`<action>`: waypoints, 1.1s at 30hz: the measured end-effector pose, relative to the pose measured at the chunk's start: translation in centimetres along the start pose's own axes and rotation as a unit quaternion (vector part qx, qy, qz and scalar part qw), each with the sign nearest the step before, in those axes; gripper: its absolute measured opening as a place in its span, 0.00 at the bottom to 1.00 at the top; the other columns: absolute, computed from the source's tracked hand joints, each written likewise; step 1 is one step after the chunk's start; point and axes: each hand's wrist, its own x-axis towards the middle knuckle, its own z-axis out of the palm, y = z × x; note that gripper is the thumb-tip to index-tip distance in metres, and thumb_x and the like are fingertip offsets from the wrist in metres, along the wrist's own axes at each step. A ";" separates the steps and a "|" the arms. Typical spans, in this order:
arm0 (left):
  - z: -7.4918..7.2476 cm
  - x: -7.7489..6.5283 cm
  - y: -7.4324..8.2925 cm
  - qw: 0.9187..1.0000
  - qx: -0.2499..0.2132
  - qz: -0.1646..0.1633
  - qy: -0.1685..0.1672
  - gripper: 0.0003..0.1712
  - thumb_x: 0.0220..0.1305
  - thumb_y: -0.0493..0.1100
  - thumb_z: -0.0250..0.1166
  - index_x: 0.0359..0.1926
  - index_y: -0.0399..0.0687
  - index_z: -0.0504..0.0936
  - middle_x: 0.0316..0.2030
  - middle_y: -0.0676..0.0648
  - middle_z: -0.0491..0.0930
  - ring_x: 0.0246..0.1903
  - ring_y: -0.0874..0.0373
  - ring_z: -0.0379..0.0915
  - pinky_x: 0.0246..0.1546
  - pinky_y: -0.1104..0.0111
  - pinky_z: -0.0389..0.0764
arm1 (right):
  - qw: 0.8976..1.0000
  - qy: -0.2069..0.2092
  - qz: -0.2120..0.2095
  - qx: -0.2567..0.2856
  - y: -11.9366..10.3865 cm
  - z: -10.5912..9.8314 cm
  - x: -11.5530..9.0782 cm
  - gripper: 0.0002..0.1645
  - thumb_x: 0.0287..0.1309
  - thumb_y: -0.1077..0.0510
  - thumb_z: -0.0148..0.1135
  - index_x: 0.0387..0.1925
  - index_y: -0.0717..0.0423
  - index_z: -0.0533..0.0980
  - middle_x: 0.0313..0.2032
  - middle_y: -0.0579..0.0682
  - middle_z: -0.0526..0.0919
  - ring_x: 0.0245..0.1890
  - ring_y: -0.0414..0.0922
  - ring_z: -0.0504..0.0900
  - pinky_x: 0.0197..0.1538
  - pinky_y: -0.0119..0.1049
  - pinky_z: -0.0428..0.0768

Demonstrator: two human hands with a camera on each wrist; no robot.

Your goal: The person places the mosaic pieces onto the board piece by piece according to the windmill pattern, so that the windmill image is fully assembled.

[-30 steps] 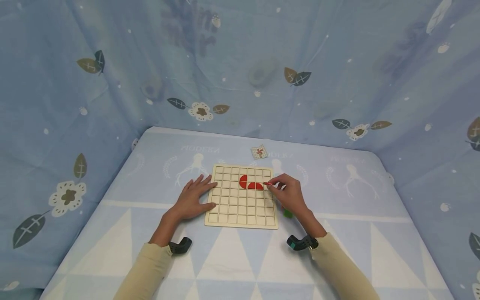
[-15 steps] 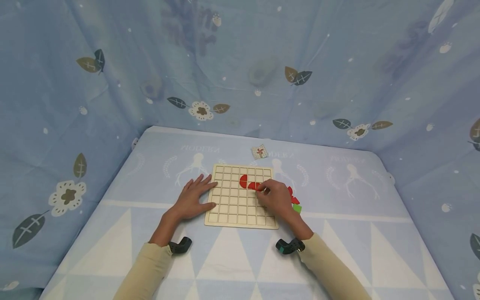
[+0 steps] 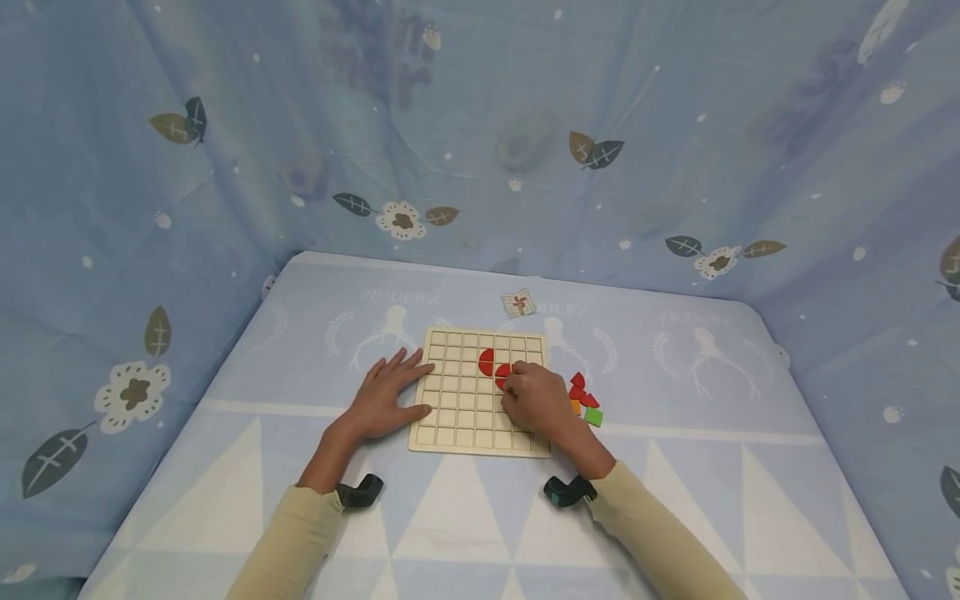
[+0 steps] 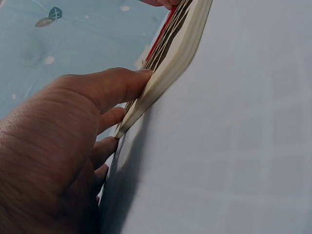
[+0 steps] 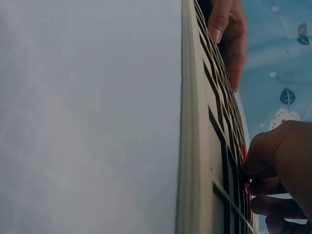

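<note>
A square wooden grid board point(image 3: 457, 417) lies on the table, and red quarter-round pieces point(image 3: 487, 362) fill some of its cells. My left hand point(image 3: 386, 398) rests at the board's left edge with fingers spread, its thumb and fingertips touching the rim. Over the board's right half, my right hand point(image 3: 538, 404) pinches a red quarter-round tile, mostly hidden by the fingers, down at the cells beside the red pieces. In the right wrist view, the curled right fingers point(image 5: 261, 168) are right at the grid, with a bit of red showing beneath them.
Right of the board lie several loose tiles: red ones point(image 3: 577, 381), an orange one point(image 3: 575, 407) and a green square point(image 3: 594, 416). Behind the board is a small pattern card point(image 3: 518, 303) with a red figure on a grid. A patterned blue curtain point(image 3: 480, 125) hangs behind the table.
My right hand has moved left with the red tile, from the board's right edge onto its cells, uncovering the loose tiles on the right. The left hand has stayed put.
</note>
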 end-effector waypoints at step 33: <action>0.2 0.0 -0.2 1.000 0.001 0.003 0.006 0.42 0.59 0.58 0.69 0.71 0.52 0.68 0.75 0.46 0.54 0.75 0.47 0.39 0.71 0.48 0.39 | 0.995 -0.005 -0.079 0.063 2.3 0.2 -0.2 0.02 0.52 0.58 0.71 0.27 0.51 0.86 0.32 0.43 0.84 0.33 0.40 0.82 0.32 0.36 0.81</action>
